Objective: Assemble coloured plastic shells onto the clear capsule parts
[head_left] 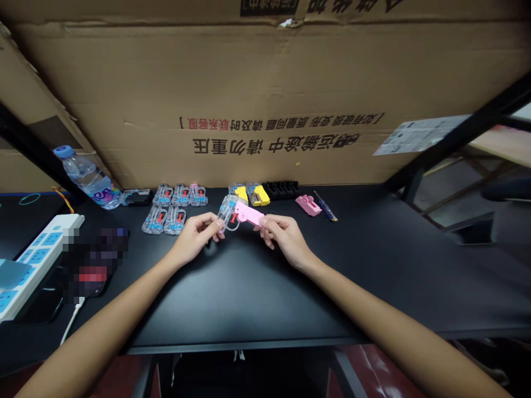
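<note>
Above the black table (249,293), your L hand (202,234) grips the clear toy body (229,211) w/ red trigger piece, your R hand (284,236) pinches the pink part (249,214); the two pieces touch btwn your hands. Screwdriver (326,207) lies R, beside another pink piece (308,205); bottle (89,179) leans far L.

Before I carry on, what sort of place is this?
Probably a workbench for small assembly: rows of clear plastic units, a screwdriver on the black table, and a cardboard sheet behind.
</note>
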`<state>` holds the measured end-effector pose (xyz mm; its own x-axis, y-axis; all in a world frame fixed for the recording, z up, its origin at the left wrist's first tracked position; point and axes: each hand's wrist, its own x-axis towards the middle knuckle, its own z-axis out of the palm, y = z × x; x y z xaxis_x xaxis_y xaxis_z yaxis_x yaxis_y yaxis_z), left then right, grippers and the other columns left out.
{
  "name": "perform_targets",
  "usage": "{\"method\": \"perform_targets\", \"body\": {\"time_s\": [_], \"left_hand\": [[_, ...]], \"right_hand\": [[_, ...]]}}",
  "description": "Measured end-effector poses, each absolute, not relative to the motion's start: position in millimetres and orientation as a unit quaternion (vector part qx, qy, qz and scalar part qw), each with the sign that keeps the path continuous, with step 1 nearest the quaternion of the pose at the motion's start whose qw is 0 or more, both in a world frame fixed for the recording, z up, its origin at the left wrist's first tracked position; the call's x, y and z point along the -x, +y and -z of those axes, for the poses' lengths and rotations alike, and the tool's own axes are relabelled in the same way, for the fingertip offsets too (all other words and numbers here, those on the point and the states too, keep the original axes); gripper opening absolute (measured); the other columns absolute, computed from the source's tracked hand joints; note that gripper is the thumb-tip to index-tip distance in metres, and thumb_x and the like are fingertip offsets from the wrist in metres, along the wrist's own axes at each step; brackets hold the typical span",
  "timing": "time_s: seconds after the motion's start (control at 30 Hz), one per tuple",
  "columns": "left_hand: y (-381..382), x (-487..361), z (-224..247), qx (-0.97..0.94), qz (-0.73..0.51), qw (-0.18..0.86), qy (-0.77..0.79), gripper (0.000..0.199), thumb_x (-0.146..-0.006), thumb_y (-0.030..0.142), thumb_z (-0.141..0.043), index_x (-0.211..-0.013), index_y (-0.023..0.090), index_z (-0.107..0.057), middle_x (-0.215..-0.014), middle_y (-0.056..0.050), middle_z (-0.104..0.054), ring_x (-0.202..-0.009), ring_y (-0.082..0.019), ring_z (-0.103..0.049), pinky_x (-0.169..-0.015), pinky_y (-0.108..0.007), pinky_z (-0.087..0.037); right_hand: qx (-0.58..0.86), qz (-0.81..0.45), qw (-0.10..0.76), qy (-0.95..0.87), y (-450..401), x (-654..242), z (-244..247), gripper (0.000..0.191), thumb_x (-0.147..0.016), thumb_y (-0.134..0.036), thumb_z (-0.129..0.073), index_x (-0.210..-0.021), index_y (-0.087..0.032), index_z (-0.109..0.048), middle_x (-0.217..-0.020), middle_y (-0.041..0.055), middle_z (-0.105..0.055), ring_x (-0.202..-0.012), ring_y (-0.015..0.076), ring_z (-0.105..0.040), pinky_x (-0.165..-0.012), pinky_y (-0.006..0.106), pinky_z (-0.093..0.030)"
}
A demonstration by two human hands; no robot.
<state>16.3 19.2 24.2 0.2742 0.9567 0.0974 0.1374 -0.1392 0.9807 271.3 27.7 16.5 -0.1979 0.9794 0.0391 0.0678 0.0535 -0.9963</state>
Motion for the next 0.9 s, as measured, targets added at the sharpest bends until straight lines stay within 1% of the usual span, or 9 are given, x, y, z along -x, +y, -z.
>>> {"method": "perform_targets", "body": {"time_s": [0.13, 0.23, 0.3, 0.37, 0.47, 0.6, 0.67, 0.83, 0.9], "left_hand": [[16.8, -18.4, -23.3, -0.645, -0.392, 0.494, 0.431, 0.041, -0.095, 0.055, -0.069, -0.082, 0.016, -0.07, -0.077, -0.005, -0.075, -0.066, -0.014, -0.064, -0.063, -0.024, -0.05], [12.6, -23.5, -23.6, -0.66, -0.357, 0.517, 0.412, 0.04, -0.094, 0.055, -0.071, -0.09, 0.015, -0.074, -0.08, -0.006, -0.075, -0.069, -0.015, -0.066, -0.068, -0.027, -0.054], [9.9, -26.9, -25.3, -0.661, -0.35, 0.527, 0.405, 0.042, -0.093, 0.056, -0.072, -0.093, 0.014, -0.075, -0.08, -0.006, -0.076, -0.069, -0.016, -0.067, -0.069, -0.028, -0.055], [8.7, -28.3, -28.2, -0.658, -0.354, 0.524, 0.409, 0.043, -0.092, 0.058, -0.072, -0.089, 0.015, -0.075, -0.078, -0.006, -0.075, -0.067, -0.016, -0.066, -0.067, -0.028, -0.055], [11.1, -25.3, -31.2, -0.649, -0.375, 0.51, 0.422, 0.043, -0.092, 0.059, -0.07, -0.08, 0.017, -0.071, -0.074, -0.005, -0.074, -0.064, -0.015, -0.065, -0.063, -0.026, -0.052], [16.9, -17.9, -28.2, -0.634, -0.412, 0.496, 0.426, 0.045, -0.095, 0.059, -0.065, -0.078, 0.018, -0.068, -0.07, -0.003, -0.071, -0.061, -0.013, -0.061, -0.059, -0.024, -0.048], [17.2, -17.4, -25.5, -0.638, -0.405, 0.498, 0.425, 0.044, -0.095, 0.058, -0.066, -0.08, 0.017, -0.068, -0.07, -0.003, -0.071, -0.062, -0.013, -0.06, -0.061, -0.024, -0.048], [9.9, -26.0, -25.2, -0.664, -0.345, 0.529, 0.4, 0.041, -0.094, 0.057, -0.07, -0.09, 0.016, -0.072, -0.077, -0.004, -0.073, -0.067, -0.015, -0.064, -0.067, -0.026, -0.053], [8.6, -27.5, -27.2, -0.661, -0.354, 0.528, 0.4, 0.04, -0.094, 0.056, -0.07, -0.088, 0.016, -0.072, -0.076, -0.004, -0.073, -0.066, -0.015, -0.064, -0.066, -0.026, -0.052]], "right_hand": [[0.445, -0.518, 0.398, -0.613, 23.2, -266.0, -24.5, 0.048, -0.088, -0.063, -0.07, -0.076, -0.017, -0.075, -0.058, -0.0012, -0.055, -0.047, 0.0109, -0.044, -0.044, 0.025, -0.036], [0.418, -0.528, 0.331, -0.661, 17.7, -260.8, -26.6, 0.048, -0.089, -0.064, -0.069, -0.074, -0.018, -0.072, -0.055, -0.0022, -0.054, -0.047, 0.0111, -0.045, -0.046, 0.025, -0.037], [0.412, -0.531, 0.31, -0.672, 15.9, -260.0, -23.9, 0.048, -0.09, -0.063, -0.069, -0.074, -0.019, -0.071, -0.057, -0.0019, -0.056, -0.048, 0.0115, -0.047, -0.046, 0.025, -0.038], [0.421, -0.532, 0.317, -0.663, 17.1, -262.2, -19.4, 0.046, -0.091, -0.061, -0.069, -0.077, -0.018, -0.073, -0.058, -0.0015, -0.058, -0.049, 0.0119, -0.049, -0.046, 0.025, -0.038], [0.444, -0.527, 0.376, -0.62, 23.1, -268.8, -14.4, 0.043, -0.091, -0.058, -0.07, -0.082, -0.016, -0.076, -0.059, -0.001, -0.058, -0.047, 0.0117, -0.048, -0.044, 0.025, -0.038], [0.459, -0.521, 0.439, -0.57, 27.3, -271.6, -17.3, 0.046, -0.089, -0.06, -0.07, -0.079, -0.015, -0.076, -0.061, 0.0, -0.057, -0.046, 0.0103, -0.046, -0.041, 0.024, -0.035], [0.45, -0.528, 0.428, -0.58, 24.9, -268.3, -21.0, 0.049, -0.088, -0.063, -0.07, -0.079, -0.016, -0.076, -0.059, -0.0004, -0.056, -0.045, 0.0098, -0.044, -0.041, 0.024, -0.034], [0.412, -0.551, 0.319, -0.652, 17.5, -261.4, -21.0, 0.046, -0.089, -0.061, -0.072, -0.074, -0.018, -0.071, -0.053, -0.0027, -0.054, -0.045, 0.0104, -0.046, -0.044, 0.024, -0.037], [0.417, -0.545, 0.324, -0.651, 18.8, -263.5, -17.3, 0.042, -0.09, -0.057, -0.072, -0.077, -0.017, -0.072, -0.054, -0.0027, -0.055, -0.046, 0.0106, -0.047, -0.044, 0.024, -0.037]]}}
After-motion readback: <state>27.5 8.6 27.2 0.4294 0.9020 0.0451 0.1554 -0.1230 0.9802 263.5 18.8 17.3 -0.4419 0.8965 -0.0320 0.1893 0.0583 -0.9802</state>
